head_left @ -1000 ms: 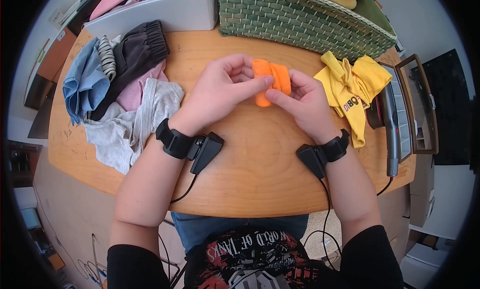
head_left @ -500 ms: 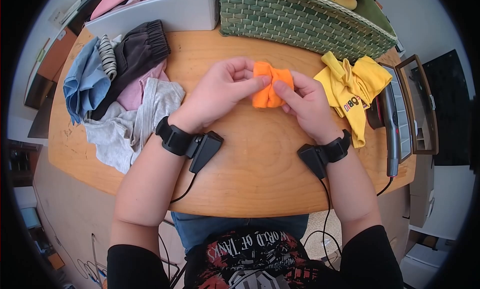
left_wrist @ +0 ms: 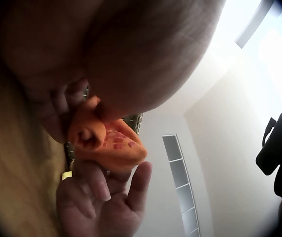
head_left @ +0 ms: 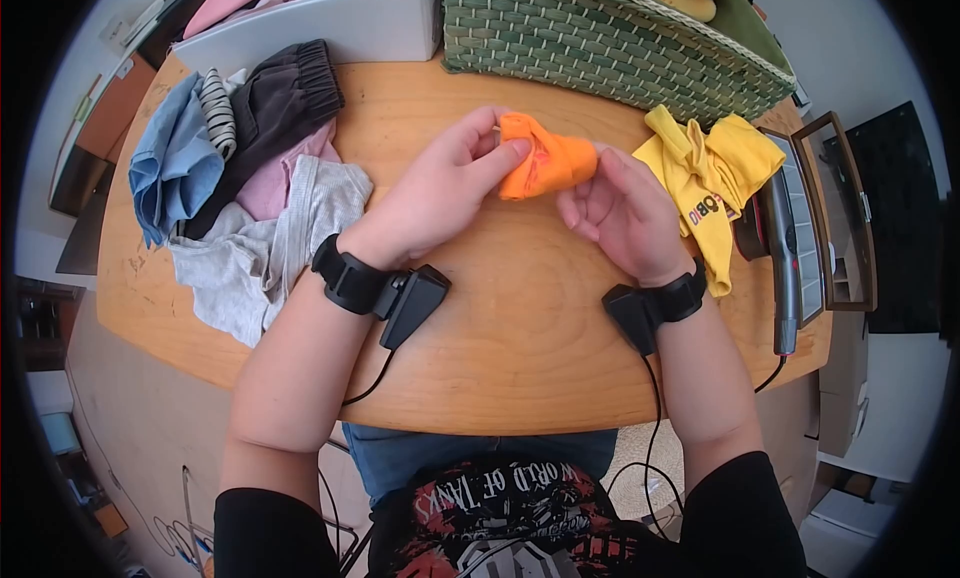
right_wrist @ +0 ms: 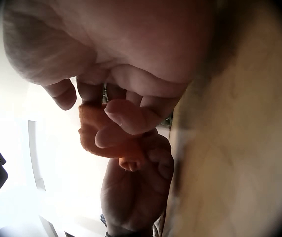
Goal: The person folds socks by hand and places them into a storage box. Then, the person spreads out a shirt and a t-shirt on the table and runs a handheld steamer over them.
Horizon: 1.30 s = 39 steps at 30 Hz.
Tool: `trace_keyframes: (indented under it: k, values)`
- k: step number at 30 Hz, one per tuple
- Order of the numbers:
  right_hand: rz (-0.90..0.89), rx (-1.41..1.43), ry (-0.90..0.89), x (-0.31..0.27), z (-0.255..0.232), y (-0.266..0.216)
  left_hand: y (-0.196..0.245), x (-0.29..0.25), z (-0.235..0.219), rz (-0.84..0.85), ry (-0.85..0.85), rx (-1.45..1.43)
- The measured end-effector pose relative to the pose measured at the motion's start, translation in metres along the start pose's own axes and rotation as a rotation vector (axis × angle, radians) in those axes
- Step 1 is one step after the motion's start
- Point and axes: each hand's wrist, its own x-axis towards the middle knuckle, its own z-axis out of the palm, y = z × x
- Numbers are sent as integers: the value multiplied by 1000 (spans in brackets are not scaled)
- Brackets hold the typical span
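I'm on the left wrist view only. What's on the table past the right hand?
Observer: A yellow garment with lettering, near a dark grey corded device.

Operator: And beside the left forearm?

Observer: A loose pile: light blue, dark, pink and light grey garments, unfolded-looking.

Operator: Far side, beyond the orange cloth?

Observer: A white bin stands left of the green woven basket, nearly against it.
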Motion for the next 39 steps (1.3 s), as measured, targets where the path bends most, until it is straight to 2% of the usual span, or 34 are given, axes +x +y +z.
trace_keyframes:
  k: [3, 5, 8, 11, 12, 14, 18, 24, 26, 29, 33, 35, 39]
  values:
    - [40, 70, -55, 1, -3, -3, -3, 1, -3, 1, 29, -18]
    - [60, 66, -69, 1, -4, -4, -5, 1, -5, 4, 49, 142]
    - [48, 78, -37, 1, -6, -1, 2, -2, -3, -87, -25, 127]
    - [12, -52, 26, 0, -4, -1, -1, -1, -2, -83, -40, 164]
    - [14, -121, 59, 0, 1, -2, -1, -1, -1, -74, -51, 158]
    - [17, -243, 76, 0, 1, -2, 0, -1, 0, -95, -39, -66]
    - [35, -218, 118, 0, 8, -1, -1, 0, -2, -91, -21, -76]
    - [-46, -125, 64, -1, -1, 8, 1, 1, 0, -51, 21, -63]
    - [-167, -133, 105, 3, 7, 9, -2, 2, -2, -10, 38, -40]
    - [-189, -228, 89, 6, 6, 7, 3, 3, -5, -56, 61, -123]
    - [-166, -323, 89, 5, 11, 3, 4, 2, -1, -60, 150, -160]
    - [-100, -432, 78, 5, 7, 2, -1, 2, -2, 21, 165, -172]
    - [-61, -489, 57, 5, 9, -3, 3, 2, -2, 55, 81, -138]
